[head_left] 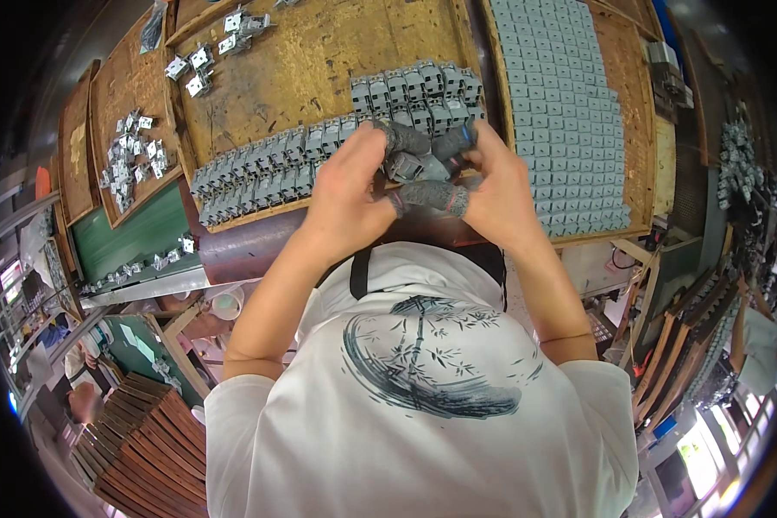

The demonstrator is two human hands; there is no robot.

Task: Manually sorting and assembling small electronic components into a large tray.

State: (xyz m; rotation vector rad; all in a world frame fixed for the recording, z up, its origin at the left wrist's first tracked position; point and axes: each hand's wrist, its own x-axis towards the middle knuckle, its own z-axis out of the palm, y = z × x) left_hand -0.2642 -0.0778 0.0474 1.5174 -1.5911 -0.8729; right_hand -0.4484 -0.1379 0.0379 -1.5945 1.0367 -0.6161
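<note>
Both my hands meet at the near edge of a wooden tray (319, 52), with grey knit covers on the fingers and thumbs. Between the fingertips is a small grey box-shaped part (406, 167), partly hidden by the covers. My left hand (350, 186) is closed on its left side, and my right hand (501, 190) is closed around its right side. Just beyond the fingers stand close rows of similar grey parts with metal fittings (268, 173), running leftward along the tray's near edge.
At right, another wooden tray holds a dense grid of grey rectangular pieces (565, 129). Loose silvery metal brackets lie at the far left of my tray (200, 69) and in a side tray (132, 160). More lie on a green surface (116, 233). Stacked wooden trays (147, 440) stand lower left.
</note>
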